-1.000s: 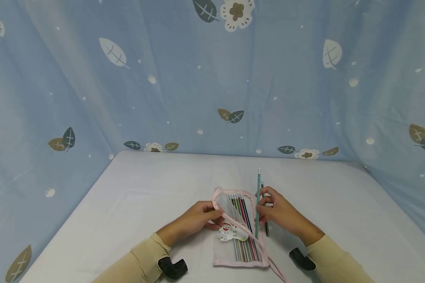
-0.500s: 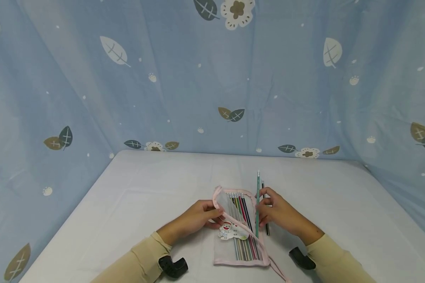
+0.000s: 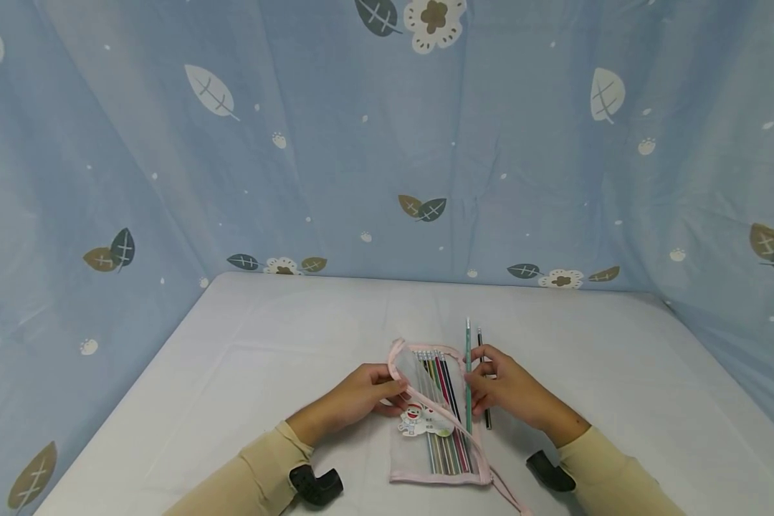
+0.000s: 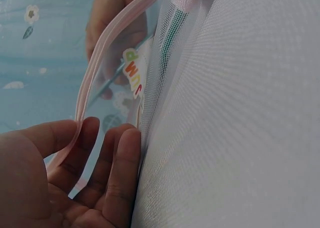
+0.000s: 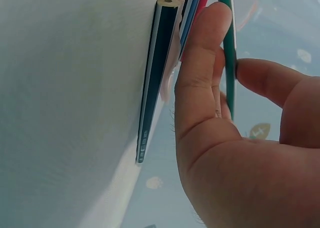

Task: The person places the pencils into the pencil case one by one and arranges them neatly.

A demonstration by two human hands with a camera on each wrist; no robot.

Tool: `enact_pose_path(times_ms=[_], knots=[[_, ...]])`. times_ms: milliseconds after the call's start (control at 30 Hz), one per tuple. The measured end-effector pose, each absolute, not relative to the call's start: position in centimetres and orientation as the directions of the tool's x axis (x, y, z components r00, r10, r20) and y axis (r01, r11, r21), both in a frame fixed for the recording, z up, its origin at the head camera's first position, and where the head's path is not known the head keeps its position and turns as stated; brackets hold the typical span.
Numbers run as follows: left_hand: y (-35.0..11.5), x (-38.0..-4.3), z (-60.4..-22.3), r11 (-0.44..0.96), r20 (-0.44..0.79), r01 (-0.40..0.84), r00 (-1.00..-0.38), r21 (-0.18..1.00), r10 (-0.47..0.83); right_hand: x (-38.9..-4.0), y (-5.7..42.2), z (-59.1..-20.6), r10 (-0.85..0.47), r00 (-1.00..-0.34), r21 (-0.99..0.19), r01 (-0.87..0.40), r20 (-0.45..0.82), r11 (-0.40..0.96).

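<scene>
A mesh pencil case (image 3: 406, 457) with pink edging lies in the middle of the table, its top side lifted at the opening. My left hand (image 3: 364, 394) pinches the pink edging (image 4: 95, 63) between thumb and fingers and holds it up. With thumb and fingertips, my right hand (image 3: 511, 387) pinches a green pencil (image 3: 469, 340) whose lower part is inside the case along its right side. Several coloured pencils (image 3: 450, 459) lie side by side in the case. A dark pencil (image 5: 157, 63) lies on the table beside the case, under the right hand.
A cartoon tag (image 3: 419, 421) sits on the case, and a pink wrist strap (image 3: 506, 494) trails from its near right corner. Black wrist mounts (image 3: 316, 489) sit at both sleeves. A blue printed curtain (image 3: 335, 172) stands behind the white table (image 3: 277, 322).
The green pencil has slid a little nearer to me, deeper into the case, with my right hand still pinching it. My left hand keeps its hold on the edging.
</scene>
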State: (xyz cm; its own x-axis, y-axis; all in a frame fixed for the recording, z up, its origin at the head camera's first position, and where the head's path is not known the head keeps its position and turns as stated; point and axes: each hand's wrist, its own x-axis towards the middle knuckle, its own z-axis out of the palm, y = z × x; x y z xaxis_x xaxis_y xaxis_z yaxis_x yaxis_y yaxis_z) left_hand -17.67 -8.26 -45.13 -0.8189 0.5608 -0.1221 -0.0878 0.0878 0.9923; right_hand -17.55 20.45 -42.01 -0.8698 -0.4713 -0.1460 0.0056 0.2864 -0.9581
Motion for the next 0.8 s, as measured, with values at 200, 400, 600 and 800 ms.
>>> enact_pose_path(times_ms=[200,400,600,800], knots=[[-8.31,-17.67,-44.94,0.091,-0.124,-0.087,-0.816,0.992,0.565,-17.51,20.35,-42.02,-0.456,-0.877,-0.956,0.009,-0.148,0.293],[-8.40,-17.76,-44.92,0.093,-0.119,-0.080,-0.811,0.992,0.573,-17.48,20.30,-42.00,-0.449,-0.879,-0.952,0.017,-0.159,0.305],[-8.44,-17.76,-44.93,0.094,-0.117,-0.077,-0.811,0.993,0.573,-17.45,20.38,-42.04,-0.471,-0.863,-0.950,0.033,-0.184,0.312],[-8.42,-17.61,-44.88,0.091,-0.116,-0.078,-0.815,0.993,0.568,-17.47,20.47,-42.33,-0.486,-0.849,-0.938,0.030,-0.205,0.344]])
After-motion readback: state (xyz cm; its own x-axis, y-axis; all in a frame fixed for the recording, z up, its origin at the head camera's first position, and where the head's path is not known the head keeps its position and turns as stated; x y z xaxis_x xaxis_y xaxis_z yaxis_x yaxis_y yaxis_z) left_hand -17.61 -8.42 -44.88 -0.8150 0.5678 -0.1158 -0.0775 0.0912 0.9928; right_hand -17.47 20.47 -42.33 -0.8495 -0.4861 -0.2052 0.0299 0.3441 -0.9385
